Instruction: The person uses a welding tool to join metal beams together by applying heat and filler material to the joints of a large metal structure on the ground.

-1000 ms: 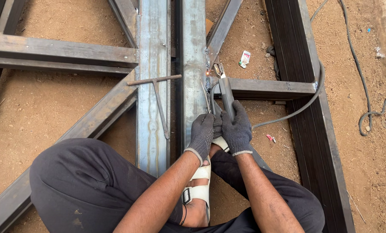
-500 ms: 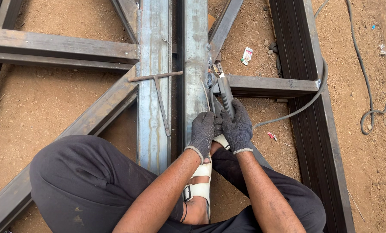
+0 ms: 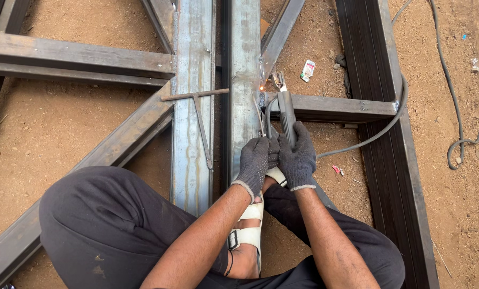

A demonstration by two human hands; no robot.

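— What are the hands on?

— Both wear dark knitted gloves. The right hand [image 3: 298, 155] is wrapped tight round the grey handle of a welding electrode holder [image 3: 286, 109], fingers curled fully about it. The left hand [image 3: 254, 163] sits just beside it, touching the right glove, its fingers closed in toward the same handle and the thin electrode rod [image 3: 258, 115] that runs up along the edge of the beam.

— And where does the holder point?

— Away from the person, up the frame. Its clamp end lies near the joint where a short cross member [image 3: 336, 107] meets the right-hand upright steel beam [image 3: 244, 64]. A small orange glow [image 3: 261, 88] shows right at that joint.

— What else lies about?

— A second, paler steel beam [image 3: 194, 107] runs parallel to the left, with a narrow gap between the two. A rusty T-shaped tool [image 3: 199, 115] rests across it, its crossbar reaching over the gap to the other beam. A grey cable [image 3: 378, 131] leaves the holder, curves right and climbs along a dark channel rail [image 3: 378, 160]. Diagonal steel members lie on sandy ground [image 3: 63, 118]. The person squats in dark trousers, a foot in a white sandal [image 3: 247, 230] below the hands. A small crumpled wrapper [image 3: 307, 69] lies on the sand above the cross member.
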